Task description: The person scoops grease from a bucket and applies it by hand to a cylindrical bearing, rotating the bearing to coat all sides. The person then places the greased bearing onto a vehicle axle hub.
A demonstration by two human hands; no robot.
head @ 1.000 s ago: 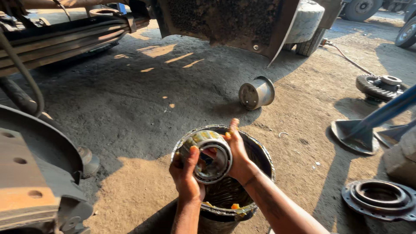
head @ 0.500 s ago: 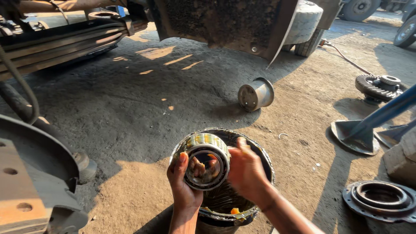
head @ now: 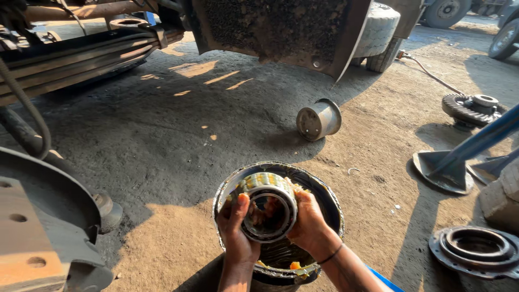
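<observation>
- Left hand [head: 237, 230] and right hand [head: 307, 219] clasp a greasy steel roller bearing [head: 268, 206], fingers curled around its ribbed outer ring, directly above a round, dented metal tub [head: 330, 203].
- Beyond the tub, a short flanged metal cylinder [head: 319, 119] lies on oily dirt.
- Farther right of the tub, a toothed gear [head: 470, 108] rests.

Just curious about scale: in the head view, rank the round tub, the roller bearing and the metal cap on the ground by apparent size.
1. Round tub
2. Roller bearing
3. Metal cap, though it lies farther away, so its true size is unsure.
</observation>
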